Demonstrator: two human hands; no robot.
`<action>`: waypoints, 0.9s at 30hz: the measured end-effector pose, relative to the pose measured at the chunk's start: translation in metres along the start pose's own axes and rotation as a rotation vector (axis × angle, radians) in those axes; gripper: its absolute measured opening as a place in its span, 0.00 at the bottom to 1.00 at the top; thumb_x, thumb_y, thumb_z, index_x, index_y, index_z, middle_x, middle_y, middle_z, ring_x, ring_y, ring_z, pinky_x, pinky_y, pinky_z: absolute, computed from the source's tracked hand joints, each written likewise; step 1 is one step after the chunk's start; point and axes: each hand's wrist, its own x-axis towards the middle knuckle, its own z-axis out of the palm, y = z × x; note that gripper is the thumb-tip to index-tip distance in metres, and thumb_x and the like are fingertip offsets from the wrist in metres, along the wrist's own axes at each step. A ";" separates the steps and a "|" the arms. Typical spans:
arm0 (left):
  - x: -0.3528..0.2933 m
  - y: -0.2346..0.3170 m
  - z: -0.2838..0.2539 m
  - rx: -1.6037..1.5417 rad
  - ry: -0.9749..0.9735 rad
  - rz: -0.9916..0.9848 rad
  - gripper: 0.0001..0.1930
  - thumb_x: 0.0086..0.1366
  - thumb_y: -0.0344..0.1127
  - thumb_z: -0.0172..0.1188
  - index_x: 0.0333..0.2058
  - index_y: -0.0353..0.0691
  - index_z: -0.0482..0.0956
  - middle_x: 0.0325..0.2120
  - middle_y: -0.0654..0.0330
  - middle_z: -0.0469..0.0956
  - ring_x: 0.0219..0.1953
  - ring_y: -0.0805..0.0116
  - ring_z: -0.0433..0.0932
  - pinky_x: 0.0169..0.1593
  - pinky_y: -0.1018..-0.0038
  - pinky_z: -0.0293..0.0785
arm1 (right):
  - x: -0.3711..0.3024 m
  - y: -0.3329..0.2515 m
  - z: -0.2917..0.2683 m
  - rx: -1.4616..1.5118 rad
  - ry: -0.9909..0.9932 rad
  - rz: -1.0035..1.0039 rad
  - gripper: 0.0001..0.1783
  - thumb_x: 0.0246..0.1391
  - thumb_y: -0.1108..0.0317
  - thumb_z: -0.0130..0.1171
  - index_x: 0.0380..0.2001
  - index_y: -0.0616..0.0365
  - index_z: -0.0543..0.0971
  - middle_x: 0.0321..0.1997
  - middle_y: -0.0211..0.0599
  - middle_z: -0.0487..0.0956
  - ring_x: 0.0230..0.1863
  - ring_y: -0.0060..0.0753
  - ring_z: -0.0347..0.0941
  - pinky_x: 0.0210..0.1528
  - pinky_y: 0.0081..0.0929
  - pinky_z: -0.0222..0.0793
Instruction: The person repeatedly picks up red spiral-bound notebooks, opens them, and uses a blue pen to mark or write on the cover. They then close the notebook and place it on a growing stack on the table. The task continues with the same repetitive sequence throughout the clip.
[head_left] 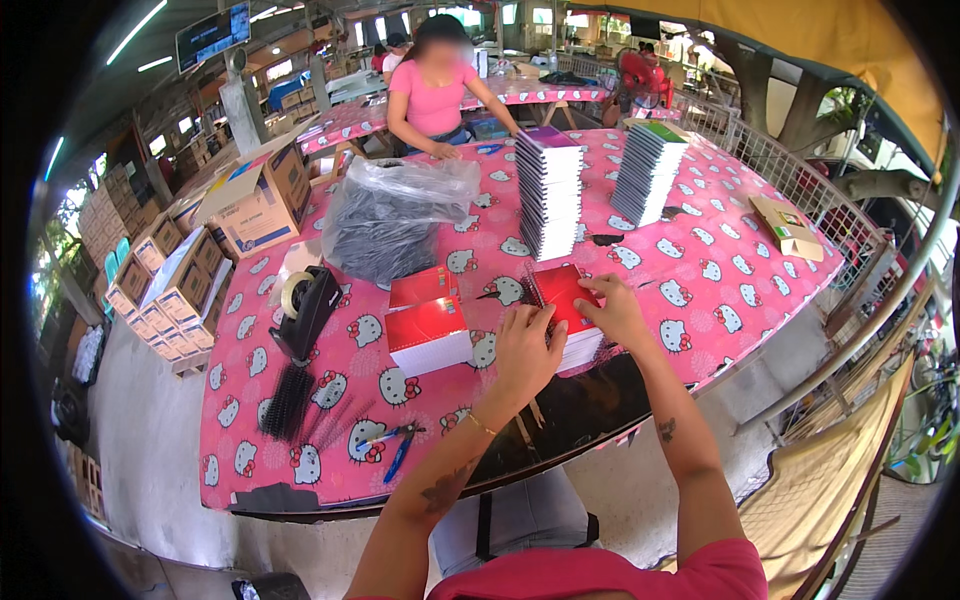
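Note:
In front of me a red-covered notebook (562,287) lies on a pile of white page blocks, with a dark wire coil along its left edge. My left hand (528,350) has its bent fingers at that notebook's near left edge. Around the right edge is my right hand (612,310), thumb and fingers closed on the cover. To the left stand two piles of red-covered books (428,325) with white pages. Loose black plastic coils (288,400) lie at the front left, beside blue-handled pliers (398,458).
A black tape dispenser (308,315) stands on the left, below a clear bag of black coils (385,225). Tall stacks of spiral notebooks (549,195) rise at the back. Across the pink table (720,290) a person in pink (435,95) stands. Cardboard boxes (262,200) sit at left.

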 end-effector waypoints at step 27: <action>-0.101 -0.065 -0.139 0.167 -0.183 0.022 0.17 0.57 0.28 0.59 0.46 0.34 0.77 0.38 0.51 0.79 0.41 0.49 0.77 0.47 0.57 0.73 | -0.129 -0.052 0.127 0.771 -0.287 0.088 0.18 0.50 0.80 0.68 0.45 0.62 0.78 0.42 0.34 0.79 0.44 0.26 0.75 0.48 0.24 0.71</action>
